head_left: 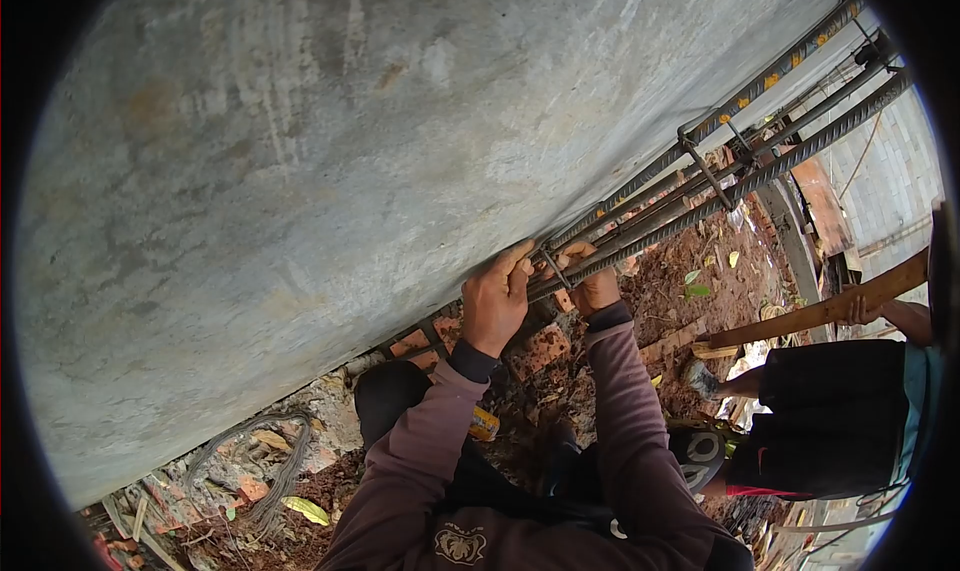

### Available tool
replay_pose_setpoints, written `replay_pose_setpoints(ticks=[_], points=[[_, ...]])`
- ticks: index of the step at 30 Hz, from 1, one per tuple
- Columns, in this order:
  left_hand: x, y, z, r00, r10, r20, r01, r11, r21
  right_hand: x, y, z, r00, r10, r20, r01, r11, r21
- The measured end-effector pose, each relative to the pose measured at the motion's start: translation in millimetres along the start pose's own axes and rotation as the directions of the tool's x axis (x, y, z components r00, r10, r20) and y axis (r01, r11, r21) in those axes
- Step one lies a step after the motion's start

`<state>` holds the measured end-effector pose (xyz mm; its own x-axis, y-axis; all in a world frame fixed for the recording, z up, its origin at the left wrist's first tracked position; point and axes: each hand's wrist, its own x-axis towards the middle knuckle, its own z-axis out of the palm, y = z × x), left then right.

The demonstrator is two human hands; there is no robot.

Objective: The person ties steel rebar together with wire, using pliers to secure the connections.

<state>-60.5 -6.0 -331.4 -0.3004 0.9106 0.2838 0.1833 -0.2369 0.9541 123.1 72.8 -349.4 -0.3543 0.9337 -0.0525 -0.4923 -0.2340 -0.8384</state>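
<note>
My left hand (497,303) is at the near end of a cage of ribbed steel bars, its index finger and thumb drawn together beside a square stirrup (555,269). My right hand (597,287) is just across the lower rebar (660,233), with bent fingers reaching between the bars close to the same stirrup. Anything pinched in either hand is too small or hidden to make out. The upper rebar (745,96) bears orange marks and runs along the wall. A second stirrup (707,171) rings the bars farther up.
A grey concrete wall (300,171) rises on the left. A bundle of wire (285,461) lies on leaf-strewn soil. Broken bricks (540,351) lie below my hands. To the right, another person in black shorts (820,421) holds a wooden plank (830,301).
</note>
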Motion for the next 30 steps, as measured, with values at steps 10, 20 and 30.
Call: replay_pose_setpoints(ticks=[10,20,30], points=[[-9,7,-3,0.999,-0.030,0.022,0.030,0.999,-0.028,8,18,-41,0.980,-0.043,0.195,0.148,0.813,-0.564],[-2,1,-8,0.959,-0.198,0.203,0.229,0.963,-0.143,-23,-6,13,0.987,0.110,-0.113,-0.139,0.949,-0.284],[5,24,-18,0.883,-0.371,0.289,0.447,0.852,-0.271,-91,-12,116,0.876,-0.405,0.263,0.142,-0.304,-0.942]])
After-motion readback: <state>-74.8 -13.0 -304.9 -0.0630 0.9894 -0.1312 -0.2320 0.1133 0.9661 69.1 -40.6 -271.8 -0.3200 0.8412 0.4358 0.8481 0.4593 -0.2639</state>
